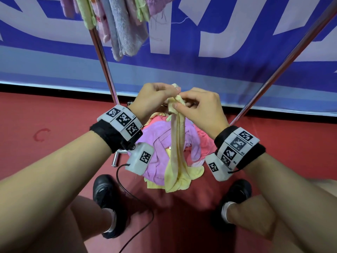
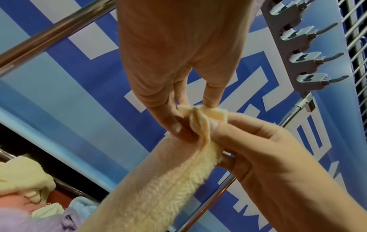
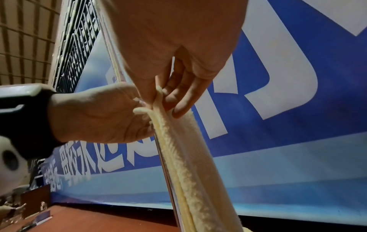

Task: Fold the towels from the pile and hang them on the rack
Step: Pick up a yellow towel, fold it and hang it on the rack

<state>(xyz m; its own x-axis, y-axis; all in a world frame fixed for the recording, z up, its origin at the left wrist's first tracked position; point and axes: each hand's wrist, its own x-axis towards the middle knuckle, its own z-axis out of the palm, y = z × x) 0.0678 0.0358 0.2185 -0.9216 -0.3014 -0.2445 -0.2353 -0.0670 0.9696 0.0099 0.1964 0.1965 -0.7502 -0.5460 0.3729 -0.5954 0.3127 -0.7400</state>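
Yellow towel [image 1: 177,143] hangs from its top edge, pinched by left hand [image 1: 153,99] and right hand [image 1: 200,108].

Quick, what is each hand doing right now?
Left hand: fingers pinch the top corner of the yellow towel.
Right hand: fingers pinch the same towel's top, just beside the left.

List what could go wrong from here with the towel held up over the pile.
1. Both hands, left and right, pinch only the bunched top edge of the long pale yellow terry towel; a slip could drop it back onto the pile of pink, purple and yellow towels.
2. The towel's lower end seems to rest on that pile, so lifting may drag another towel along.
3. The towel hangs roped up, so any fold may come out uneven.
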